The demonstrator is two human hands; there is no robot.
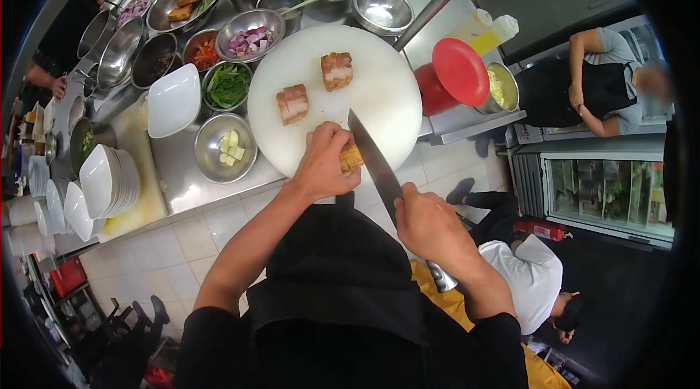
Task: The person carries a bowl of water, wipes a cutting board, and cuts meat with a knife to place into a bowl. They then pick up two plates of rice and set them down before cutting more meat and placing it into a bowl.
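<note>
On the round white cutting board (273,142), my left hand (323,163) is closed on a piece of pork belly (351,160) with a golden crust, mostly covered by my fingers. My right hand (434,223) grips a knife (372,152), its broad blade just right of that piece and its tip pointing up the board. Two more chunks lie farther up: one cut pork chunk (336,72) towards the back, and another pork chunk (292,104) left of it. Both show pale fat and browned skin.
Left of the board stand bowls of green leaves (227,86), red onion (250,40) and pale cubes (227,150). A red lidded container (456,75) and oil bottles (492,35) are at the right. Stacked white dishes (109,181) sit far left. People are nearby on both sides.
</note>
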